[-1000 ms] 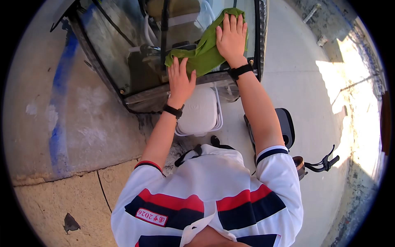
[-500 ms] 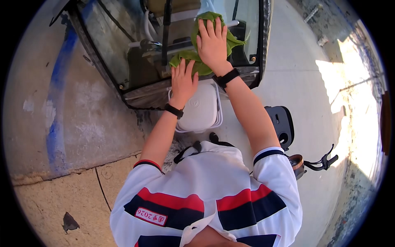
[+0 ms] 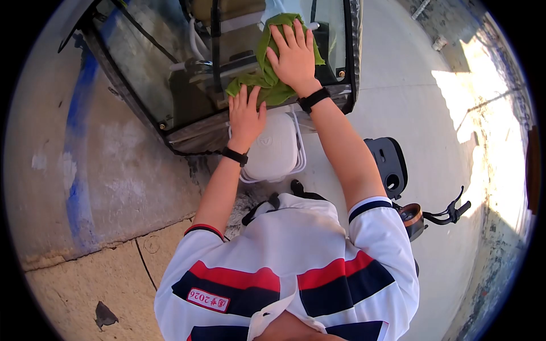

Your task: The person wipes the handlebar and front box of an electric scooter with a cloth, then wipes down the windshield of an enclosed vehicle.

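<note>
A green cloth [image 3: 278, 74] lies bunched against the clear window panel [image 3: 151, 74] of a dark-framed cover. My right hand [image 3: 294, 63] presses flat on the cloth's upper part, its fingers spread and pointing up. Lower and to the left, my left hand [image 3: 245, 122] rests with fingers apart, fingertips at the cloth's lower left edge near the panel's bottom border [image 3: 199, 132]. Each wrist wears a black band. Through the panel I see a dark strap [image 3: 215, 51] and white bars, partly hidden by the cloth.
Below the cover's edge, between my arms, is a white lidded box [image 3: 273, 149] in a white wire basket. Right of my right arm stand a dark grey plastic part [image 3: 388, 166] and a handlebar with a brake lever [image 3: 449, 213]. A dark leaf [image 3: 104, 315] lies on the tan floor.
The view has shifted slightly, moving the cover left in the picture. My right hand has slid a little right across the panel with the cloth, while my left hand stays near the bottom border.
</note>
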`<state>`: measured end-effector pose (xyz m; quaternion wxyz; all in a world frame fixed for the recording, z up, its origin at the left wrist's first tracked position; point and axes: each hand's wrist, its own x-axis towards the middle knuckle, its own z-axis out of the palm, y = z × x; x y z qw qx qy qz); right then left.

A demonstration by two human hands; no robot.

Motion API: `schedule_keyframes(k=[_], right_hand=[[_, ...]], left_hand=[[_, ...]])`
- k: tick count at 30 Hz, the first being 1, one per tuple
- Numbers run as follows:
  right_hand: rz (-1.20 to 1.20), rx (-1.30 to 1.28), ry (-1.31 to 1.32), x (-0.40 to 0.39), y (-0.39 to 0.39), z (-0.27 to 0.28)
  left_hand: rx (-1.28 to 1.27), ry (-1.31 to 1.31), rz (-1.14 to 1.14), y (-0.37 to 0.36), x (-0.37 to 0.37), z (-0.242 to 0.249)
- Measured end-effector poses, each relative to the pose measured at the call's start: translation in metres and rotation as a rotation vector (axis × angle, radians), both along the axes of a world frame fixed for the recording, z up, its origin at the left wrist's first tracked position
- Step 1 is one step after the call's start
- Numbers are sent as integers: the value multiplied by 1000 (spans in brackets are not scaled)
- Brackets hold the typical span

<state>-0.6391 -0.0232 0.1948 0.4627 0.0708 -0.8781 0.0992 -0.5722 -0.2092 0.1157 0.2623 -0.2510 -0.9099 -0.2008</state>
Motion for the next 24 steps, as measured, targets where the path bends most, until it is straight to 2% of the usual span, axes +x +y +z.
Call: schedule_keyframes(k=[6, 14, 17, 21, 22, 24], right_hand=[[-142, -62, -30, 7, 35, -20], [-245, -264, -99, 39, 38, -60], [-225, -265, -142, 55, 33, -72], [-32, -255, -25, 83, 31, -88], [-50, -239, 77, 87, 30, -90], [-12, -298, 42, 94, 34, -92]], left_hand=[[-15, -8, -10, -3, 1, 1], [-20, -5, -24, -5, 0, 1], [-31, -1, -17, -5, 0, -1], [-35, 3, -19, -4, 0, -2], [-35, 5, -21, -4, 0, -2], [-47, 13, -25, -4, -1, -4]])
